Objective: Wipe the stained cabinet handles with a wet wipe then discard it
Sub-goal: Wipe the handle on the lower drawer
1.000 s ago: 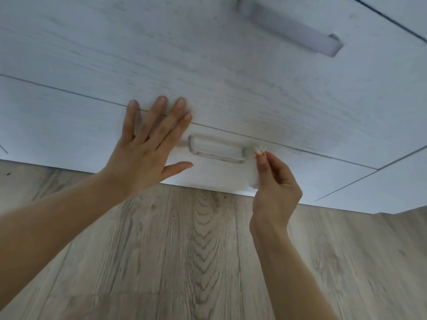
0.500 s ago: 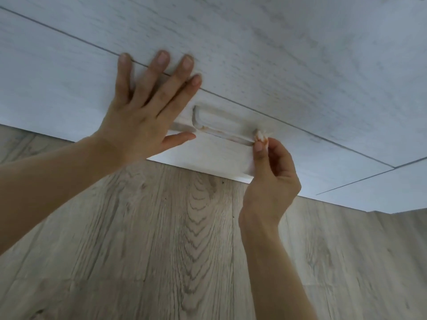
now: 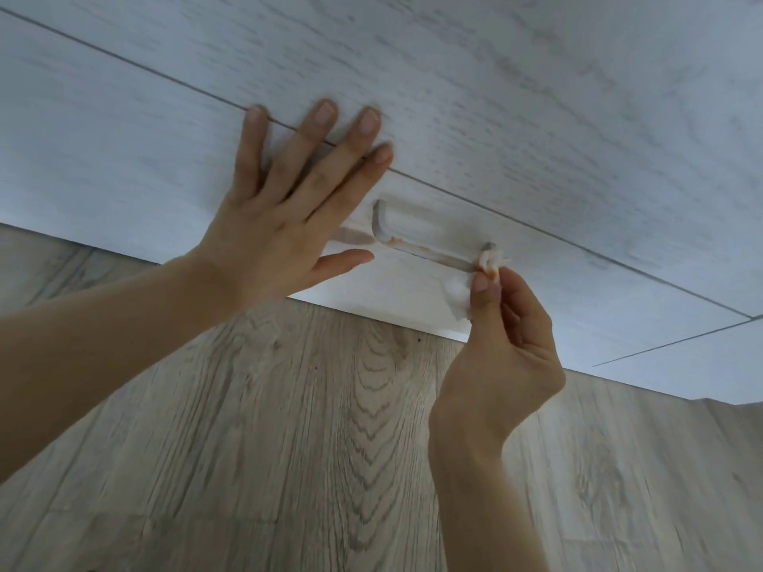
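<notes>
Cabinet handle (image 3: 429, 245), smeared orange-brown, sits low on the white drawer front (image 3: 165, 167) just above the wood-grain floor (image 3: 289, 447). Left of the handle, the left hand (image 3: 285, 225) lies flat on the drawer front, fingers spread. At the handle's right end, the right hand (image 3: 499, 344) pinches a stained wet wipe (image 3: 475, 282) against it.

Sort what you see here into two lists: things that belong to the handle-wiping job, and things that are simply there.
Part of the job:
- stained pale bar handle on the white woodgrain drawer front
- crumpled white wet wipe, orange-smeared
- right hand pinching the wipe
- left hand flat on the drawer front

Simply there:
- grey-brown wood-plank floor
- neighbouring white cabinet panel
</notes>
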`<state>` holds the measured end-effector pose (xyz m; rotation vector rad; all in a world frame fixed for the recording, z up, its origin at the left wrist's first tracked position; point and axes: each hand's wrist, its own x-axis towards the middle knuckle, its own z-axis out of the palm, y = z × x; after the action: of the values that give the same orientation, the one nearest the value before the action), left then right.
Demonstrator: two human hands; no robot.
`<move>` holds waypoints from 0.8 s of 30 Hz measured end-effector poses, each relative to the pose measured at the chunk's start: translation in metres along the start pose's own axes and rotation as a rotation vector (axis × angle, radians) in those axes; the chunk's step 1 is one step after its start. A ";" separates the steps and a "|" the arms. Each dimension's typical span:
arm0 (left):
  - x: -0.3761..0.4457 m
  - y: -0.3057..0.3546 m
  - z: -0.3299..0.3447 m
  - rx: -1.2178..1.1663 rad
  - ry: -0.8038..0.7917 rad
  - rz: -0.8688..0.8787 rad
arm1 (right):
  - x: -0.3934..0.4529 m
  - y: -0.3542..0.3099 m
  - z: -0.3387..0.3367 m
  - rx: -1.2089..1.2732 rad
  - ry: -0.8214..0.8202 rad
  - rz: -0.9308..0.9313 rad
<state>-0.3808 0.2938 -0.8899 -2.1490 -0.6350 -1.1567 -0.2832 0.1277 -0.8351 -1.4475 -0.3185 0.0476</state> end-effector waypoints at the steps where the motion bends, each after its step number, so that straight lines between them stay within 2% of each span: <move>1: -0.001 0.001 0.000 0.001 -0.003 -0.003 | -0.002 0.001 0.002 -0.023 -0.013 -0.027; 10: 0.000 0.008 0.002 0.013 0.004 -0.041 | -0.008 0.004 0.011 -0.130 -0.045 -0.202; 20: -0.001 0.003 0.003 0.023 0.031 -0.023 | -0.002 0.005 0.011 -0.100 0.050 -0.192; 24: -0.001 0.007 0.004 0.025 0.031 -0.040 | -0.016 0.004 0.020 -0.179 -0.074 -0.298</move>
<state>-0.3748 0.2917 -0.8940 -2.1017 -0.6784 -1.1946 -0.3027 0.1437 -0.8404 -1.5634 -0.6083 -0.1730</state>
